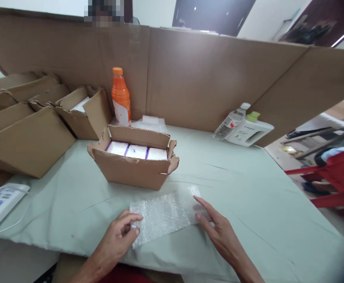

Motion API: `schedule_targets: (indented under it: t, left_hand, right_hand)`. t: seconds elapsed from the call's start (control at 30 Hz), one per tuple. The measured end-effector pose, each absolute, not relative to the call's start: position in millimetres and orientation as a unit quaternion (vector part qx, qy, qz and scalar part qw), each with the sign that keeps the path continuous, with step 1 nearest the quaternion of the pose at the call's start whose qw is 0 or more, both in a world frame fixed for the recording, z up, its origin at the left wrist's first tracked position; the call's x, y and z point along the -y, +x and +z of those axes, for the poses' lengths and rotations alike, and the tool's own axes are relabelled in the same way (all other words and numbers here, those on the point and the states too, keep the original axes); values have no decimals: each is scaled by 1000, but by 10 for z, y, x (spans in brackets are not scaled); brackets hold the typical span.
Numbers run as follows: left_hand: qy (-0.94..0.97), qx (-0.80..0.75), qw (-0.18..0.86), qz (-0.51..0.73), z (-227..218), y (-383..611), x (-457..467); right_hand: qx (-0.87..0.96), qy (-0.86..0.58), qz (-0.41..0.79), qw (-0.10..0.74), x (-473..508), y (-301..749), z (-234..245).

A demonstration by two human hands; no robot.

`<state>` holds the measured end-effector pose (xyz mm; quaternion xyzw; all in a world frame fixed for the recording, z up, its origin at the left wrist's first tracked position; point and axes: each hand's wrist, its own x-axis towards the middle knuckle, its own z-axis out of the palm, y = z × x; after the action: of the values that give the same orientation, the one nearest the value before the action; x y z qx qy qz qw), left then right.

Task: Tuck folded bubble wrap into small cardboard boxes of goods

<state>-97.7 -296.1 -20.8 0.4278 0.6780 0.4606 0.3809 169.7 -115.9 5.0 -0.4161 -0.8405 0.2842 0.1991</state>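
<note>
A sheet of bubble wrap (167,216) lies at a slant near the front edge of the table. At its left end, my left hand (117,234) is closed on the edge, with thumb and forefinger bent over it. My right hand (219,226) grips the other end, thumb and forefinger on top and the remaining fingers hidden. Just behind the wrap stands an open cardboard box (130,171). Inside it sit three white packs (137,151) with purple edges, side by side.
Several open cardboard boxes (27,137) crowd the left side. An orange bottle (120,96) stands by the cardboard wall (213,78). Toward the right lean a clear plastic bottle (229,125) and a white jug (245,131). A white power strip (2,208) with a cable lies front left.
</note>
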Motion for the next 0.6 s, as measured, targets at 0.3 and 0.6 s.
schedule_targets:
  t: [0.3, 0.6]
  left_hand:
    - [618, -609, -21, 496, 424, -1297, 3135]
    - [600, -643, -181, 441, 1416, -2271, 2366]
  right_hand:
    - [900, -223, 153, 341, 1326, 1519, 785]
    - [858, -274, 175, 398, 812, 599, 1613]
